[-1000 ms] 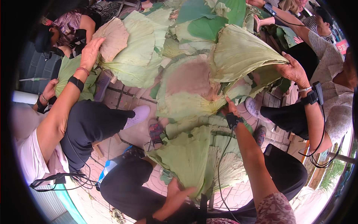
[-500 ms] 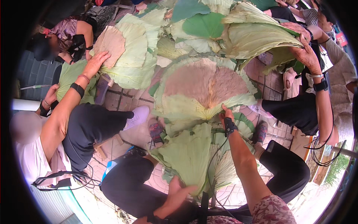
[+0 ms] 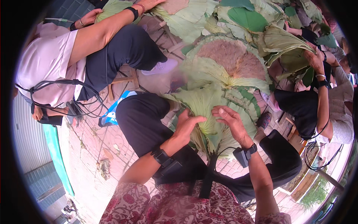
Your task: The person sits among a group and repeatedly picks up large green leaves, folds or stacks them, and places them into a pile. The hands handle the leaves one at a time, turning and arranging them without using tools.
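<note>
A large pale green lotus leaf (image 3: 203, 102) lies over my lap, its stalk end near my knees. My left hand (image 3: 187, 124) presses on its left side with the fingers bent onto the leaf. My right hand (image 3: 230, 118) rests on the right side of the same leaf, fingers curled over a fold. Both wrists carry black bands. Beyond it, a bigger leaf with a brownish centre (image 3: 229, 61) spreads on the pile.
A person in a pink top (image 3: 48, 65) sits at my left, reaching onto the leaf heap (image 3: 179, 15). Another person's hand (image 3: 315, 59) holds a folded leaf (image 3: 285, 43) at the right. Brick paving (image 3: 93, 149) and a blue packet (image 3: 112, 114) lie at lower left.
The view has swung down and left. My right hand came back from the far brown-centred leaf to the leaf on my lap, and my left hand rose onto it.
</note>
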A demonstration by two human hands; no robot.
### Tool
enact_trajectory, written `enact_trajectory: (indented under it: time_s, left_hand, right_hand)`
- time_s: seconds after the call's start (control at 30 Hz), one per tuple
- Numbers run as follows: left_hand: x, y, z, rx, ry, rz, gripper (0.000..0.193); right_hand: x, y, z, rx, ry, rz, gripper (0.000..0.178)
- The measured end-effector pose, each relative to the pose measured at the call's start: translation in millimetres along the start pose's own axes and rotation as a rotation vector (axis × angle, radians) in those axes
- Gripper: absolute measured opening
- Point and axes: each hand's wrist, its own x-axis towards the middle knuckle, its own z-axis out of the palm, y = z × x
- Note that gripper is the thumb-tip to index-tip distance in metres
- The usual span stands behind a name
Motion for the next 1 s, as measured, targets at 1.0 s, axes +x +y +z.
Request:
enact_trajectory:
  time_s: [1.0]
  left_hand:
    - [8, -33, 1, 0.242, -0.144, 0.231, 0.048]
  right_hand:
    - [-32, -36, 8, -1.335, 0.26, -0.492, 0.011]
